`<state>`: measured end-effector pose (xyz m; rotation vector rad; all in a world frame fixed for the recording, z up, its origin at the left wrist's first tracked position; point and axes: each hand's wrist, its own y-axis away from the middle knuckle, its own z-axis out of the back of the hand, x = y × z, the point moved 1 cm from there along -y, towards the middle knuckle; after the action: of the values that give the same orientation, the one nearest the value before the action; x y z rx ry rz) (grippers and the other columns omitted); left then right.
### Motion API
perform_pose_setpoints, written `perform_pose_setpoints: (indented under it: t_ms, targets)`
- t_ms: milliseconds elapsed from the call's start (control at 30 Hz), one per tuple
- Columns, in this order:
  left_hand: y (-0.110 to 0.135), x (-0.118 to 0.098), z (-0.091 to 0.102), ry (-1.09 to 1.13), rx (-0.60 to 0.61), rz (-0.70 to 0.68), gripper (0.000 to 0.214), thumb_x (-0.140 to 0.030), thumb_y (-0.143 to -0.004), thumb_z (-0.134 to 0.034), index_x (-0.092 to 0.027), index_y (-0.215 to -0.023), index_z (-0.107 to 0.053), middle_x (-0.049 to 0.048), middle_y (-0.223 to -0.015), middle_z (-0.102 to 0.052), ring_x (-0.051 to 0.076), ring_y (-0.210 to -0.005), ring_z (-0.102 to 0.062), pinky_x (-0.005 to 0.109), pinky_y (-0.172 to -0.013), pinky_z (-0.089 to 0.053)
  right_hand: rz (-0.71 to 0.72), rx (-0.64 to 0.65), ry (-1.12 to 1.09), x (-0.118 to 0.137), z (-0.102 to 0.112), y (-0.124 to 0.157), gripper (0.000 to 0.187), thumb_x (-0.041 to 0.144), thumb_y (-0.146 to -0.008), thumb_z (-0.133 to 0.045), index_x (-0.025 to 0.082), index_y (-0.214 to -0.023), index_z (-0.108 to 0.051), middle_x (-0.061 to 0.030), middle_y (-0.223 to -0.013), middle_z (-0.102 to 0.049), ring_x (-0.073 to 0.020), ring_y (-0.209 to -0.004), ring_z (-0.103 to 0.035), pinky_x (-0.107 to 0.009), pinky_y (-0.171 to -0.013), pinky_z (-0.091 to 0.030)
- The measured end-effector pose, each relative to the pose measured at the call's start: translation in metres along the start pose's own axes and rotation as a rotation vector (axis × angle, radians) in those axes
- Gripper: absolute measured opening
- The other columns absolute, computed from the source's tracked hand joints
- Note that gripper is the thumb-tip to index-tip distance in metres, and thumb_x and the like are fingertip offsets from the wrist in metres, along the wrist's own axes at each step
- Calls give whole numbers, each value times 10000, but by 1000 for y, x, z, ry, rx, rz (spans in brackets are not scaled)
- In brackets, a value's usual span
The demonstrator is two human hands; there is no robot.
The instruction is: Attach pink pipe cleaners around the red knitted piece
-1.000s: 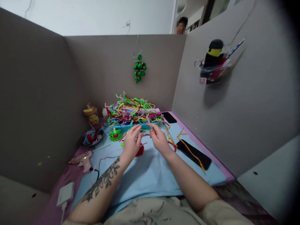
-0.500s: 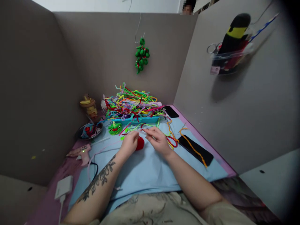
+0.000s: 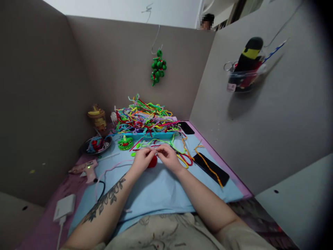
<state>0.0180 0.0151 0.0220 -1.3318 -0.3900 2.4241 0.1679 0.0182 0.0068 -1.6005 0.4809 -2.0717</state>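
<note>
My left hand is closed in a pinch on a small red knitted-looking piece, which hangs below its fingers. A pale pink yarn strand runs over the cloth toward this hand. My right hand is closed too, its fingertips meeting those of the left just above the red piece. Whatever thin thing lies between the fingertips is too small to make out. Close beyond the hands lies a green crocheted frog-like head. Red-handled scissors rest right of my right hand.
A blue tray heaped with colourful yarn ends stands at the back. On the left are a metal bowl, a pink glue gun and a white adapter. A black phone with orange yarn lies right. Grey partitions surround the table.
My right hand has come in toward the left, and its fingers have curled so the fingertips of both hands now meet. The camera view has tilted up slightly.
</note>
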Motion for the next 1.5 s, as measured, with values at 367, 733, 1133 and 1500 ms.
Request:
perform_pose_setpoints:
  t_ms: [367,733,1133,1500]
  targets:
    - [-3,9,1,-17,-55,-113,176,-247,-821,-507,-190,-849,-671,60,-884,-667,179,-849,-596,308,-789,-453,-30,67,77,-4,-2,-2,211,217,-823,-478,190,-927,-660,-58,-904,-637,-170,-851,-576,-320,-794,-457]
    - [-2,13,0,-6,-52,-57,154,-251,-786,-548,-191,-785,-690,63,-821,-684,192,-798,-614,337,-768,-472,-206,57,-68,-17,-3,-2,190,333,-796,-534,177,-841,-634,-1,-658,-582,-125,-610,-536,-240,-580,-436]
    - [-1,8,2,13,-40,-15,153,-235,-781,-550,-190,-784,-696,60,-849,-705,200,-827,-636,335,-788,-475,-250,92,-267,-19,-4,-4,277,300,-763,-560,173,-994,-644,3,-675,-596,-88,-523,-447,-208,-492,-365]
    - [1,12,-3,2,12,54,178,-316,-765,-570,-199,-847,-676,35,-819,-712,191,-735,-637,299,-680,-476,-68,30,29,-18,-5,2,281,217,-838,-465,219,-1065,-631,-55,-992,-643,-150,-767,-585,-266,-658,-483]
